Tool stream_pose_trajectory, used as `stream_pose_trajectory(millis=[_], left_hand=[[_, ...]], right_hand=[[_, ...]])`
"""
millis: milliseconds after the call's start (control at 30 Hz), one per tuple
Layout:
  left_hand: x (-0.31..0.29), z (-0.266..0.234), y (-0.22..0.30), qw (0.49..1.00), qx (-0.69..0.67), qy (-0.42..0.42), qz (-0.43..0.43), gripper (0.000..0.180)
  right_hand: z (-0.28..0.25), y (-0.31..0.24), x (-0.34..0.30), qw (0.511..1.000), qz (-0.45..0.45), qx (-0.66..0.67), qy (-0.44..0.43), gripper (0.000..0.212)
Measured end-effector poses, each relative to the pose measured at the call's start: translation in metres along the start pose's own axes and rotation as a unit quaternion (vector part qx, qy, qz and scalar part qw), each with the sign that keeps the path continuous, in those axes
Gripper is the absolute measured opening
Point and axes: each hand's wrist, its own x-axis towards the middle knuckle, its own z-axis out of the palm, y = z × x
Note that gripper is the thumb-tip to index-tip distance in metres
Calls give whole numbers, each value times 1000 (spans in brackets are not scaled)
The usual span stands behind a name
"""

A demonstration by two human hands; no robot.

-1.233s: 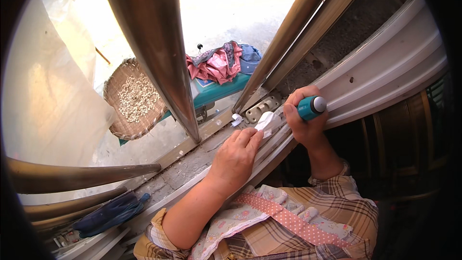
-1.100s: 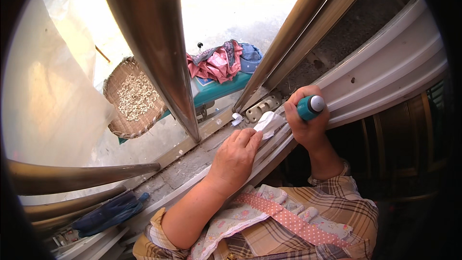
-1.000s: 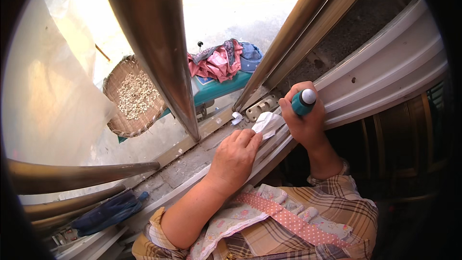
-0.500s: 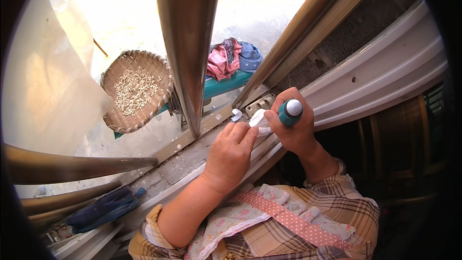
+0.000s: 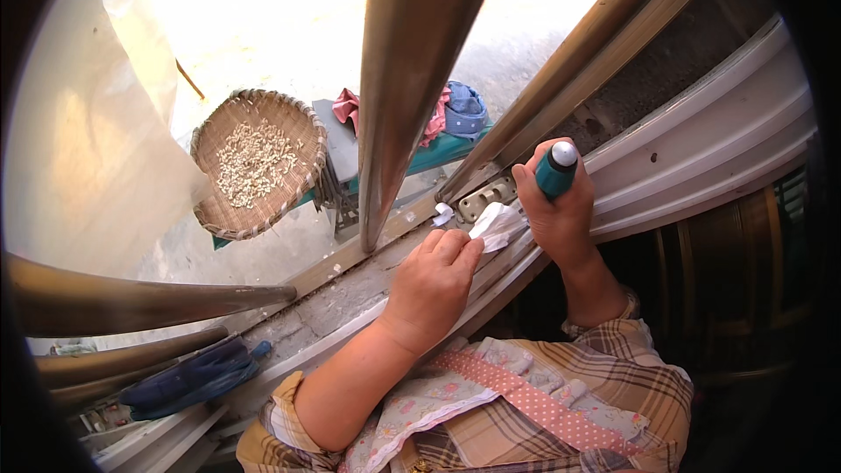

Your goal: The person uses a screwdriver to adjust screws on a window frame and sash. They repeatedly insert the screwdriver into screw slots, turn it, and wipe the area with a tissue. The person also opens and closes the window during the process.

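left hand [image 5: 427, 283], mid-frame: we're pinching a white scrap [image 5: 499, 224] | right hand [image 5: 565, 219], right of centre: our fingers curled round a teal handle [image 5: 554, 177]

Teal-handled tool [image 5: 555, 177]: lower end hidden in right hand [image 5: 563, 217].
Left hand [image 5: 431, 285] covers near end of white sheet [image 5: 499, 226], probably paper; metal bar [image 5: 410, 79] blocks part of pink cloth [image 5: 347, 109], top cut off.

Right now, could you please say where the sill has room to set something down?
The gritty sill is mostly bare between the dark blue bundle and the left hand. It is crowded around the white paper, right hand and beige fitting.
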Motion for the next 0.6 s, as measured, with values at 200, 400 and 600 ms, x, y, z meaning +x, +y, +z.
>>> stream_pose_trajectory(millis=[200, 400, 600], left_hand=[[-2, 0, 1, 999, -8, -35, 0, 21], [5, -6, 1, 999, -10, 36, -1, 21], [-1, -1, 1, 1000, 1, 4, 4, 21]], right_hand=[[10, 6, 0, 999, -2, -6, -35, 21], [11, -7, -4, 996, 15, 44, -74, 20], [10, 2, 0, 999, -32, -7, -15, 18]])
